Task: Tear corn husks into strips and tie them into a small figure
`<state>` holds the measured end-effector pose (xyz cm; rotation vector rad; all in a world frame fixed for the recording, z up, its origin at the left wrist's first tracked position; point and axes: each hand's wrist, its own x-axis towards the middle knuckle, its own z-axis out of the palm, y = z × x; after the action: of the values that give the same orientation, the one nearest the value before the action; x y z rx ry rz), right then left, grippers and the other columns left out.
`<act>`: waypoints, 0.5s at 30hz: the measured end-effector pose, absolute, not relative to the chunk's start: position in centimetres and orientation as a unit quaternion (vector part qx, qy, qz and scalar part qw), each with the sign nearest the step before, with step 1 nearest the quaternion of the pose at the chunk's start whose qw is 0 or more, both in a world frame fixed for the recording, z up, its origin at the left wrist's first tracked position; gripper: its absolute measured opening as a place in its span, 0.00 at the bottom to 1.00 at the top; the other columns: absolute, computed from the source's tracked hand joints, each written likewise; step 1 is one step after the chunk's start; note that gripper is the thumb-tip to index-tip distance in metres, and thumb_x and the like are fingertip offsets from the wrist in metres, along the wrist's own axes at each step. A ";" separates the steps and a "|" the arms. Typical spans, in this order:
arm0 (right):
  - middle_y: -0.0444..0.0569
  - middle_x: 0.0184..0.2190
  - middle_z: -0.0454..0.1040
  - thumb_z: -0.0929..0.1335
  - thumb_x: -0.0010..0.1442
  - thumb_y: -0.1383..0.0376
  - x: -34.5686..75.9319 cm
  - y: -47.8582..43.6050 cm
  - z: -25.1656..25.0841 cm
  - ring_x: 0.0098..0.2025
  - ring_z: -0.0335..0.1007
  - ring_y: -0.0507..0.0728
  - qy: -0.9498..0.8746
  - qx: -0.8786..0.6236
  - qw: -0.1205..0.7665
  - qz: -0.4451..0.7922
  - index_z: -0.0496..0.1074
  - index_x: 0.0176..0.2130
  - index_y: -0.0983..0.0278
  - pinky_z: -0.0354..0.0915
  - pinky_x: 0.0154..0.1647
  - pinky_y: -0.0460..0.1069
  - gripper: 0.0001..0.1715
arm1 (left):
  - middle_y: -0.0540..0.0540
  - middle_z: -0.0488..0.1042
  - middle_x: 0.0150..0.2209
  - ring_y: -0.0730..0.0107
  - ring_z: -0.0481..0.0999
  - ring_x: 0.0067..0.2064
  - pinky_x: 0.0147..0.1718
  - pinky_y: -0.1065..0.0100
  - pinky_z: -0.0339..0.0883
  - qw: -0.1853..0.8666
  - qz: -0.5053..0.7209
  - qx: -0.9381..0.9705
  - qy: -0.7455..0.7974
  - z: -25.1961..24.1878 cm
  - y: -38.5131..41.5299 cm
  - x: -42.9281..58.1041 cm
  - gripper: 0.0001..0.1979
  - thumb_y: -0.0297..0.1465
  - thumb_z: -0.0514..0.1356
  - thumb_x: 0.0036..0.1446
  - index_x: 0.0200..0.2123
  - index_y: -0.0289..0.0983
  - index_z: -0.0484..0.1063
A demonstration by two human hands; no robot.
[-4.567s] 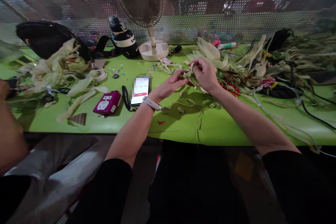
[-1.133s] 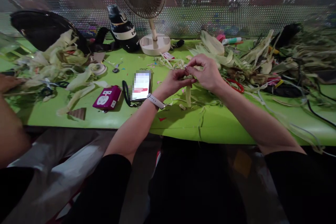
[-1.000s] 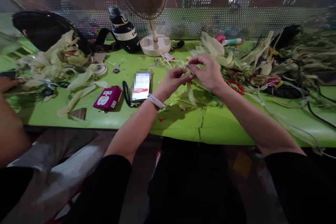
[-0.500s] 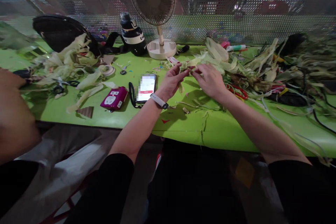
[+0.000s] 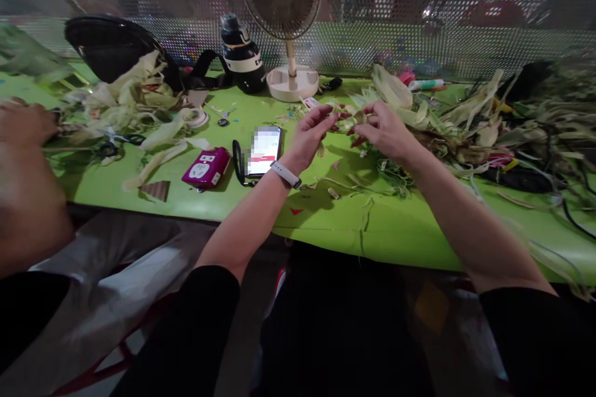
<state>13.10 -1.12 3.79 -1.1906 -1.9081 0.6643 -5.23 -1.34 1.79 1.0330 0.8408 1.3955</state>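
Note:
Both my hands are raised over the green table [image 5: 326, 223], pinching a small pale corn husk piece [image 5: 345, 123] between them. My left hand [image 5: 311, 135], with a white watch on its wrist, grips the husk's left end with thumb and fingers closed. My right hand [image 5: 384, 131] pinches the right end. A heap of corn husks [image 5: 447, 111] lies just behind and to the right of my hands. A phone [image 5: 263, 150] with a lit screen lies left of my left wrist.
A desk fan [image 5: 284, 18] stands at the back by a perforated metal screen. A black bottle [image 5: 242, 56], a magenta device [image 5: 207, 167], scissors [image 5: 112, 142] and another husk pile [image 5: 130, 99] lie at left. Another person's hand [image 5: 23, 124] rests at far left. Black cables [image 5: 549, 180] run at right.
My hands have lifted slightly and drawn a little apart, stretching the husk piece between them. The hanging strip seen a second ago no longer dangles. The view has shifted right.

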 end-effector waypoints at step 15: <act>0.49 0.34 0.77 0.68 0.60 0.61 12.2 -0.4 1.6 0.36 0.74 0.61 -0.799 -0.490 0.322 0.133 0.65 0.60 0.63 0.71 0.45 0.59 0.30 | 0.51 0.77 0.34 0.78 0.72 0.30 0.26 0.75 0.56 0.579 0.541 0.474 0.384 0.1 -0.8 -4.4 0.02 0.29 0.62 0.63 0.36 0.39 0.75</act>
<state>12.23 -0.43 1.62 -1.2855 -2.0987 0.3488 -4.35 -0.81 0.09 1.1088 0.8970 1.2645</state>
